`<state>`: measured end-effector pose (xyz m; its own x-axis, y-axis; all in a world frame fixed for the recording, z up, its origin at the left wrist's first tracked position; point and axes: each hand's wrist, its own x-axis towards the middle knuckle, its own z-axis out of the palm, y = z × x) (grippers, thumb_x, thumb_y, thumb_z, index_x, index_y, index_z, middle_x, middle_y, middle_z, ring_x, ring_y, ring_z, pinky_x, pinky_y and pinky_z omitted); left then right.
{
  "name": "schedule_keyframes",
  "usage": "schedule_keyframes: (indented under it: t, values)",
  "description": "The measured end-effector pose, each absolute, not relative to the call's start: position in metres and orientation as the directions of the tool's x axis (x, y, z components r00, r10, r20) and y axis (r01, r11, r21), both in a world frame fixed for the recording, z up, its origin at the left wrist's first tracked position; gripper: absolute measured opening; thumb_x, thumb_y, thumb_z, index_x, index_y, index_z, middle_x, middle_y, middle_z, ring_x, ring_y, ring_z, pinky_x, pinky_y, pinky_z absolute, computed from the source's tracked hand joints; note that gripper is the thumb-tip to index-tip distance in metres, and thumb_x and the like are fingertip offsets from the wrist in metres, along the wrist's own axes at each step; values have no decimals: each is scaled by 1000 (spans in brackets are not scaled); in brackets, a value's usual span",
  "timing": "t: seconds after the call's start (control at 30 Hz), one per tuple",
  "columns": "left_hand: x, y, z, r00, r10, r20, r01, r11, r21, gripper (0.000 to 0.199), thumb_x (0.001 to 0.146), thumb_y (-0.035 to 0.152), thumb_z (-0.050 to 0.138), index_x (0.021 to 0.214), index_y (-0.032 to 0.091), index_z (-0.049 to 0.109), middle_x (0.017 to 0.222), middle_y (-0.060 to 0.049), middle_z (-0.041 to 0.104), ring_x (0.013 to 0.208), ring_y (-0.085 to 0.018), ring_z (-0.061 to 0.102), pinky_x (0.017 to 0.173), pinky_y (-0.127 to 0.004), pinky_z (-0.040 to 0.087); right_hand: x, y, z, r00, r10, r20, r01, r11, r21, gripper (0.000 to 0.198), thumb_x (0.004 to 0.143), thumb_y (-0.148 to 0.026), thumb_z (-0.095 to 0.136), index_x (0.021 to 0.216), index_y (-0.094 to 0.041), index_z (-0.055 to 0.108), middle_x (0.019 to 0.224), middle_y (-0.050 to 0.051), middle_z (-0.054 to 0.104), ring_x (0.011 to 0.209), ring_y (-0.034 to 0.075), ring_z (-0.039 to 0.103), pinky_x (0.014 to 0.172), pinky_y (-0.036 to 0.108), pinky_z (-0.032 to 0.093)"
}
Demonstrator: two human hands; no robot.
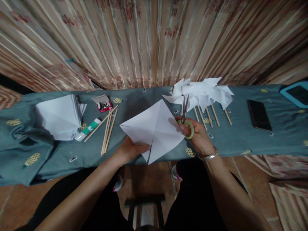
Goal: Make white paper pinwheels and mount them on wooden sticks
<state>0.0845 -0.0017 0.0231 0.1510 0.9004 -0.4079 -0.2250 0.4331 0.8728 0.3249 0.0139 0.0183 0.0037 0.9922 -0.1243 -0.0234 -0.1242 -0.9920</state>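
Note:
A square sheet of white paper (158, 128) is held up over the table, turned like a diamond. Creases cross it, and a slit runs inward from its near corner. My left hand (134, 149) grips it by the near left edge, thumb on top. In my right hand (196, 134) is a pair of scissors (185, 120) with pale green handles, blades pointing away from me. My right fingers are also at the sheet's right corner; whether they pinch it I cannot tell.
Several white paper pinwheels (199, 93) on wooden sticks lie behind my right hand. Further right are a black phone (259, 115) and a blue-framed tablet (297, 93). Leftward lie loose sticks (108, 131), a glue stick (89, 129), a small box of metal pins (104, 104) and stacked paper (59, 117).

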Motion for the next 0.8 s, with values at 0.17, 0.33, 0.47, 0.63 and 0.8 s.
schedule_keyframes:
  t: [0.17,0.33,0.47,0.63,0.8]
  values:
    - [84,-5,24,258,884,-390,-144,434,889,32,45,16,85,74,17,74,71,-6,74,61,-21,65,61,-30,53,318,15,22,-151,954,-258,-57,-269,-962,35,55,-38,89,79,-22,71,69,-4,65,59,11,53,53,25,43]
    - [73,4,26,253,884,-392,-112,429,896,20,50,25,85,64,16,73,63,-5,70,55,-18,61,55,-28,47,313,17,21,-103,961,-258,-62,-265,-962,31,54,-34,88,74,-20,69,63,-5,63,55,10,50,50,24,40]
    - [69,12,33,226,907,-354,-282,409,868,31,58,43,84,72,17,75,75,-8,74,71,-23,68,64,-32,52,306,21,18,78,980,-183,-127,-173,-977,26,58,-34,84,72,-22,67,62,-6,59,54,9,45,51,24,39]
    - [80,12,43,250,910,-331,-528,415,741,42,54,45,88,87,20,76,94,-6,76,89,-24,69,83,-38,58,292,31,17,243,953,-181,-340,-91,-936,24,57,-26,82,70,-22,62,69,-6,61,60,9,50,60,26,45]
    - [100,6,43,243,910,-335,-569,413,711,28,56,33,90,73,19,73,84,-1,74,86,-19,69,89,-38,57,273,37,21,285,937,-200,-421,-65,-905,25,58,-22,80,68,-22,57,69,-6,59,61,9,51,63,27,47]
